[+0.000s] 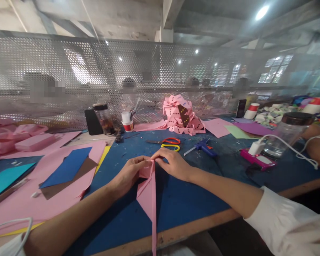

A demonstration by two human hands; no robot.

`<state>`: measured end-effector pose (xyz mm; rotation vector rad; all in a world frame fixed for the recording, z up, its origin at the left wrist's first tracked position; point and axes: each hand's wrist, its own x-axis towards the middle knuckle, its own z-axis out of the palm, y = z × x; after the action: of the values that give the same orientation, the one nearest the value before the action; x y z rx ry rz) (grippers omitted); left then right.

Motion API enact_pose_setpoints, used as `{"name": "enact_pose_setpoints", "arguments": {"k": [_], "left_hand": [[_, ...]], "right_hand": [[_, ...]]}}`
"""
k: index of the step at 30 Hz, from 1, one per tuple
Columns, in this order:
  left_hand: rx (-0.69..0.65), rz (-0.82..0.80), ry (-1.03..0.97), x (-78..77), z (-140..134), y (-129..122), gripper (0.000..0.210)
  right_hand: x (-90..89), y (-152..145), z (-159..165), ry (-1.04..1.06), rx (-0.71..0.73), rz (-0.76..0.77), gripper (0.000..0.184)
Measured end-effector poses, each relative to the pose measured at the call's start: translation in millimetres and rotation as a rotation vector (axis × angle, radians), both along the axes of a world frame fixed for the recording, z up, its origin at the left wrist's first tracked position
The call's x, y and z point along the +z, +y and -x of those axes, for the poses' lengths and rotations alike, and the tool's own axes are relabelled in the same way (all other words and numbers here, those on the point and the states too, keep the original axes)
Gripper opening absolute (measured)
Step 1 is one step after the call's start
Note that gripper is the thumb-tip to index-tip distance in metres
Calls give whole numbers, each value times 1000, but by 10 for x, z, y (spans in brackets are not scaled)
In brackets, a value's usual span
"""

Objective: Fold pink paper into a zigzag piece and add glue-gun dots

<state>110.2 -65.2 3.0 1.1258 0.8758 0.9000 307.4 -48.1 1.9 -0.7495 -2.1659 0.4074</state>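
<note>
A folded piece of pink paper (146, 199) hangs between my hands over the blue tabletop, its long narrow strip reaching down past the front edge. My left hand (132, 172) grips its upper left part between thumb and fingers. With thumb and fingertips my right hand (172, 161) pinches the top of the strip, close beside the left fingertips. Just beyond my hands lie red-and-yellow-handled scissors (170, 143). A blue glue gun (205, 147) rests to their right, nozzle pointing left. The paper's exact folds under my fingers are hidden.
Pink sheets (69, 177) with a blue sheet (69, 167) on top cover the left side. At the back stands a pile of dotted pink paper shapes (180, 113). A glass jar (282, 138) and a magenta power strip (258, 160) are at right, near another person's arm (316, 145).
</note>
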Motion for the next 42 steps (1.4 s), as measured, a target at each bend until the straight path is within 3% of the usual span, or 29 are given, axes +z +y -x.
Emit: {"name": "enact_pose_setpoints", "arguments": {"k": [8,16,24,37,42], "left_hand": [[3,-63,6,-18,-7,4,24],[11,-78,16,-27,-4,-3,28],[20,-60,31,-61,4,18,25],[0,-65,48,-34,13,7,22],[18,-79,78,-42,-7,-7,21]], "right_hand": [[34,-62,62,153,-36,224,11],[-4,-28,40,142,-74,388,25],[-40,-5,43,115,-17,412,31],[-41,28,38,157,24,466,17],[-56,30,37,152,41,490,20]]}}
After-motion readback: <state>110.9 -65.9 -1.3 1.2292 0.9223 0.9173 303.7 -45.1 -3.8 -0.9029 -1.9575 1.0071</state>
